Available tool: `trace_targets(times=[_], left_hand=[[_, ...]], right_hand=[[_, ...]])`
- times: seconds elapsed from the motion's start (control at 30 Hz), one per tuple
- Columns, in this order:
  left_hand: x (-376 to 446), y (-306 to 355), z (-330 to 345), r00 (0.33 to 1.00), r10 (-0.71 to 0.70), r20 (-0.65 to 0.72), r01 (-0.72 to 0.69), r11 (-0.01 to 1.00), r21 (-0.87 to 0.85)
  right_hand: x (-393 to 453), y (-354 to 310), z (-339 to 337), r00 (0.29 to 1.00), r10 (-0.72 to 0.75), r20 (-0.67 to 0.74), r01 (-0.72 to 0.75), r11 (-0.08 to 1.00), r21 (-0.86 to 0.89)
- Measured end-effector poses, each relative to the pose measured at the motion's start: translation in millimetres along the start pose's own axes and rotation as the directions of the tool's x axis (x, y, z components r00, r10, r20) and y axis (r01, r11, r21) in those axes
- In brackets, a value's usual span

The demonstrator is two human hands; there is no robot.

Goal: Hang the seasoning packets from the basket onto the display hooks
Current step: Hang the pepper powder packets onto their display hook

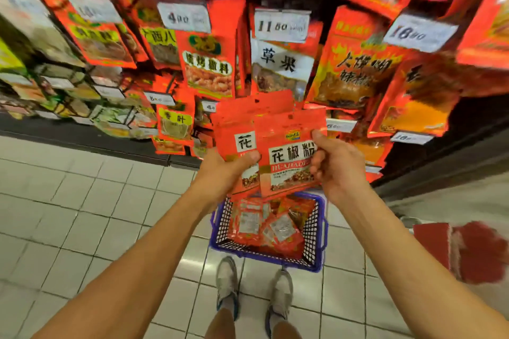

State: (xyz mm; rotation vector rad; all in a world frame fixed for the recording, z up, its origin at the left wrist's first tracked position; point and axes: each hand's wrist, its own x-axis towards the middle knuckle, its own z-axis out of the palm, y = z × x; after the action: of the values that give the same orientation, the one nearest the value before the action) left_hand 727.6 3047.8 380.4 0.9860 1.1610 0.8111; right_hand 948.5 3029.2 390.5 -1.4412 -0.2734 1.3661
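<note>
Overhead, crowded with hanging red packets and white price tags (281, 25): display rack (358, 69). Down on the tiled floor (82, 201), just ahead of two grey shoes (227, 283): blue basket (321, 245), more packets (264, 228) piled inside. Above the basket's far rim, fanned seasoning packets (289, 151), gripped at the left edge by left hand (223, 170), pinched at the right edge by right hand (338, 165).

The front packet (289, 151) reads 花椒粉. A hanging packet (281, 69) reads 草果 under a price tag (281, 25) showing 11.80. Another tag (184, 18) shows 4.00, a third (420, 33) 16.80. The other print is too blurred to read.
</note>
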Motion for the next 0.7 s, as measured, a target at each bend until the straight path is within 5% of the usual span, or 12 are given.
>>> trace_targets(times=[0.2,0.33,0.4,0.47,0.7], left_hand=[[-46.8,122.4,21.4,0.965,0.242,-0.1,-0.233,0.968,0.097],[-62.6,189.2,28.3,0.921,0.369,-0.125,-0.361,0.929,0.084],[-68.9,219.0,31.9,0.902,0.422,-0.093,-0.414,0.905,0.094],[-73.7,246.3,34.7,0.883,0.464,-0.061,-0.459,0.884,0.087],[-71.6,326.6,20.8,0.818,0.573,-0.059,-0.57,0.82,0.059]], right_hand=[[-75.7,-103.3,11.9,0.963,-0.231,0.138,0.253,0.951,-0.18],[-113.4,-175.5,16.9,0.754,-0.593,0.284,0.646,0.591,-0.482],[-133.2,-209.7,27.5,0.644,-0.681,0.349,0.758,0.504,-0.415],[-149.9,-234.9,44.4,0.583,-0.706,0.402,0.81,0.542,-0.223],[-180.3,-294.2,109.8,0.6,-0.727,0.333,0.783,0.62,-0.058]])
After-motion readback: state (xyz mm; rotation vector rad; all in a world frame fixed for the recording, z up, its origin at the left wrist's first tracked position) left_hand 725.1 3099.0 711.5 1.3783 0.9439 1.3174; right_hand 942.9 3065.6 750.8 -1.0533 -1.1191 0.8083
